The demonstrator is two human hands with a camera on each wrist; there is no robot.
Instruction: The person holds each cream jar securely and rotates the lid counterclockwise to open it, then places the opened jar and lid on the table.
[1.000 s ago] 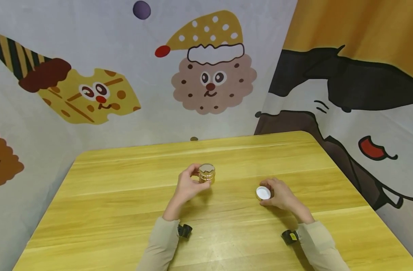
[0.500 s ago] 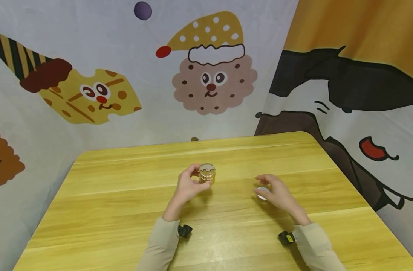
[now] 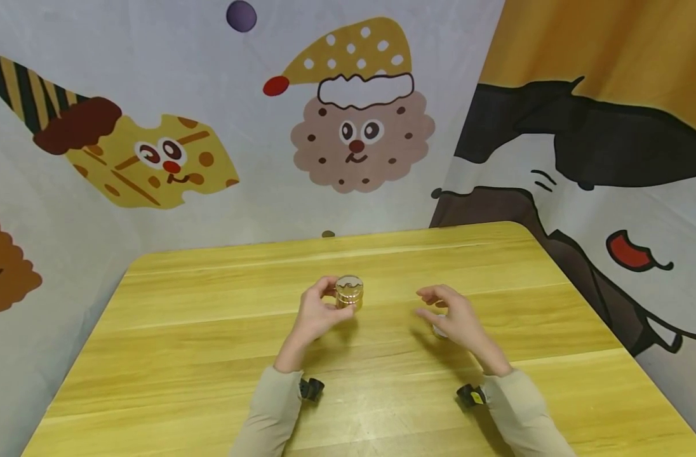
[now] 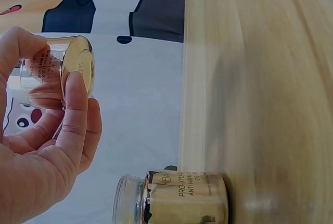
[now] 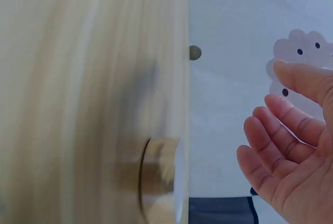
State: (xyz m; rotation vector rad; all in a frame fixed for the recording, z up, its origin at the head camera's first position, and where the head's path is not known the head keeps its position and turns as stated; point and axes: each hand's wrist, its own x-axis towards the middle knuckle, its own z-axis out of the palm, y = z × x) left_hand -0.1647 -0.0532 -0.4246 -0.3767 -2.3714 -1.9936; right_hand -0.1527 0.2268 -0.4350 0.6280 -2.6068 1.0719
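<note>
White walls (image 3: 256, 222) with painted food faces stand behind a yellow wooden table (image 3: 171, 362) with stripy grain. From the head, a person's left hand (image 3: 316, 314) pinches a shiny, round gold jar (image 3: 350, 297) between thumb and fingers, near the middle of the table. Nearby, the right hand (image 3: 461, 322) has its thumb and fingers apart and hangs over a small, round gold lid (image 3: 439, 326) with a white inside. Part of that lid hides behind the hand. Both arms wear light tan sleeves (image 3: 274, 400), and each wrist has a little black camera (image 3: 312, 389). From the left wrist, the held jar is up in the air, with its flat bottom facing the table. Lower down, another shiny gold jar (image 4: 187, 206), with a clear glass neck and dark writing, stands upright on the wood. From the right wrist, the lid lies on the table, white side up, and the spread fingers are not touching it. A bit of the held jar shows at the top edge.
</note>
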